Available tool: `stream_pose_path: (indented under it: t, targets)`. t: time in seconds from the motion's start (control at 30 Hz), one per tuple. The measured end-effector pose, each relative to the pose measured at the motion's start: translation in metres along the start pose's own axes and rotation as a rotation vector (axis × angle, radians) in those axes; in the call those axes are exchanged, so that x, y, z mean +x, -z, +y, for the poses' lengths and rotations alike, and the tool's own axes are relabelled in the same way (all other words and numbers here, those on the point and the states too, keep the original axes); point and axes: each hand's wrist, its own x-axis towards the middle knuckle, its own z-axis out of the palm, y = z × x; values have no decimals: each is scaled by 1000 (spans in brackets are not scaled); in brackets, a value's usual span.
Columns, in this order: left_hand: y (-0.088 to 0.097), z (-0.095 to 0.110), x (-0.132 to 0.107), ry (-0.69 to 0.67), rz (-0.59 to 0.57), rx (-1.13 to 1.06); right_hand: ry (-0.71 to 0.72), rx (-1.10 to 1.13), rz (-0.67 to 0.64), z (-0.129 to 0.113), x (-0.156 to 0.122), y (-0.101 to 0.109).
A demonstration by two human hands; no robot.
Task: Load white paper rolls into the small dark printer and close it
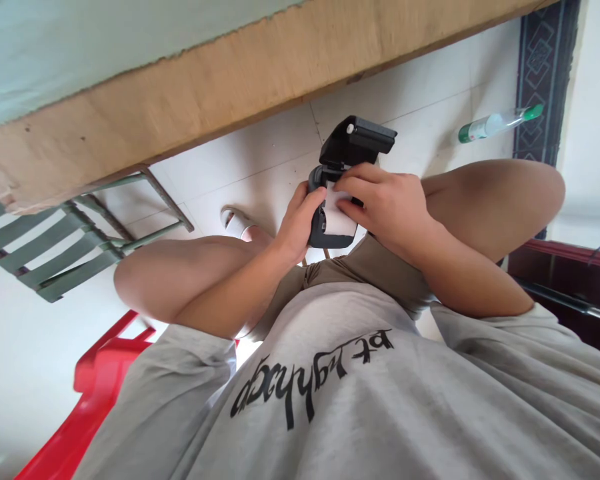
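A small black printer [353, 143] with its lid flipped up sits between my hands, above my lap. A white paper roll [337, 217] lies in its open compartment. My left hand [300, 223] grips the printer's left side, thumb over the rim. My right hand [385, 203] rests on top with its fingers curled and pressed on the paper roll. My grey shirt with black lettering [330, 380] fills the bottom of the view, and my bare knees show to either side.
A wooden tabletop edge [220, 87] runs across the top, with a green metal frame [80, 240] under it at left. A red plastic chair [100, 373] is at lower left. A clear bottle with a green cap [497, 123] lies on the white tiled floor. A dark cabinet [570, 287] stands at right.
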Motion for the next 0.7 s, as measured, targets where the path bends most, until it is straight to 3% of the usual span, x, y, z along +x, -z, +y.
stream_pose_path:
  t: [0.13, 0.3, 0.53, 0.7]
  targets:
    - [0, 0, 0, 11, 11, 32, -10, -2, -97, 0, 2, 1]
    - [-3, 1, -3, 6, 15, 23, -40, 124, -70, 9, 5, -3]
    - [-4, 5, -3, 37, 65, -42, -49, 970, -97, 30, 3, 9]
    - [-2, 8, -5, 98, 93, -115, -100, 1232, -140, 35, 8, 3]
